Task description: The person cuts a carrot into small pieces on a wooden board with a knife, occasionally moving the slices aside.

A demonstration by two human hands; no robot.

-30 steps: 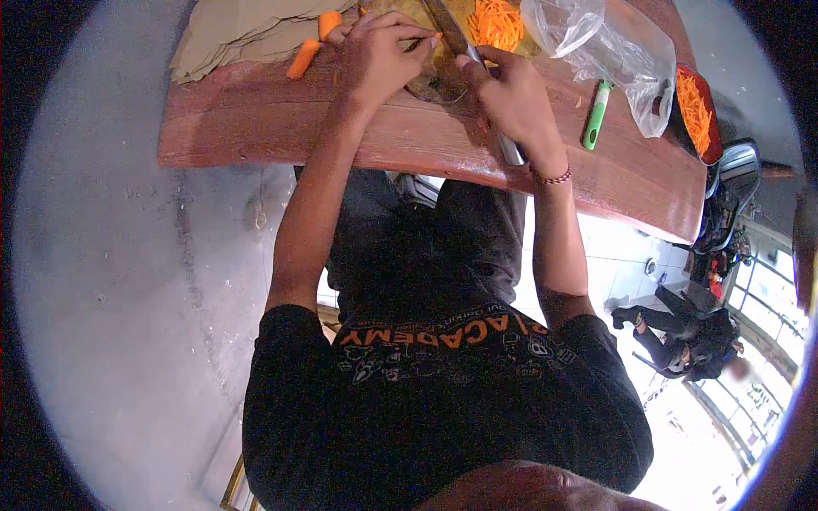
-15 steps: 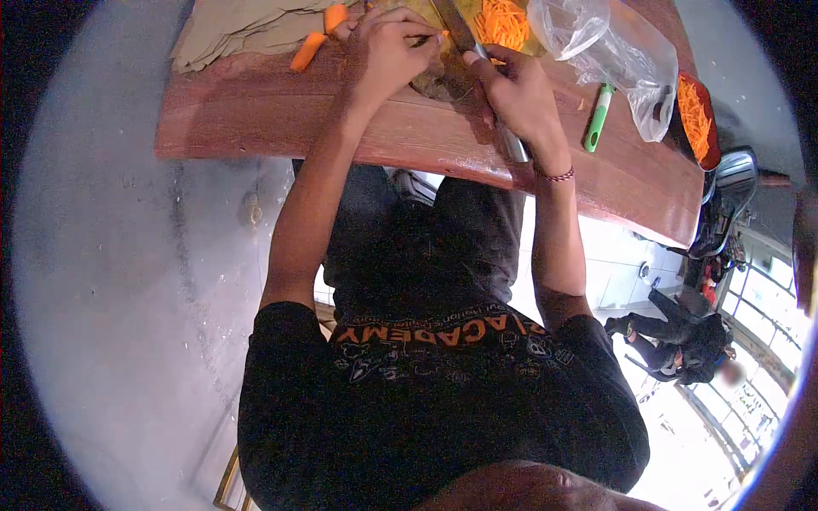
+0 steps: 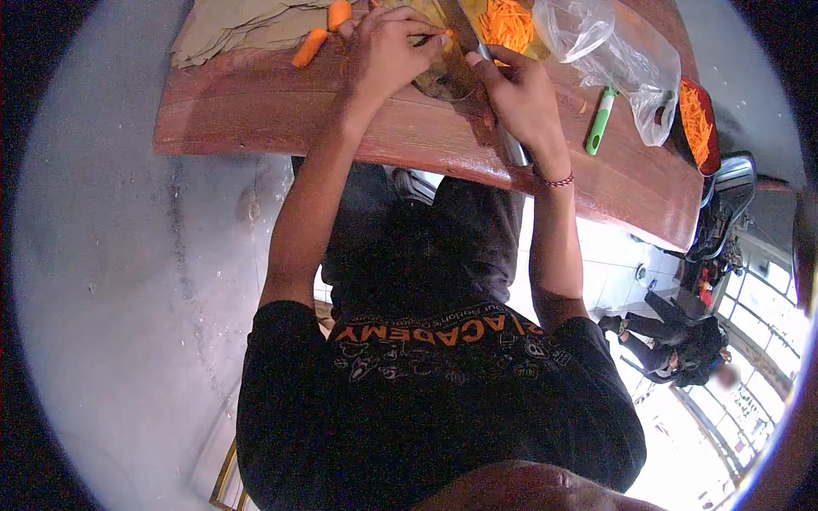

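At the knife [image 3: 463, 30], we observe both hands engaged. We find the right hand [image 3: 524, 95] grasping the knife, thumb laid along the metal near the blade, with the end of the handle projecting past the palm. Immediately left of the knife, we see the left hand [image 3: 394, 49] pinching a small carrot piece [image 3: 448, 33] at its fingertips, close beside the blade. Beneath the knife, we identify a cutting board [image 3: 434, 81] resting on the table [image 3: 256, 111]. Just right of the blade, we locate a heap of carrot strips [image 3: 507, 25]. Further left of the knife, we note a carrot chunk [image 3: 309, 48], a second chunk [image 3: 339, 13] and brown cardboard [image 3: 251, 34]. Further right of the knife, we list a green-handled tool [image 3: 600, 128], a clear plastic bag [image 3: 622, 60] and a red tray [image 3: 714, 134] containing shredded carrot [image 3: 695, 128].
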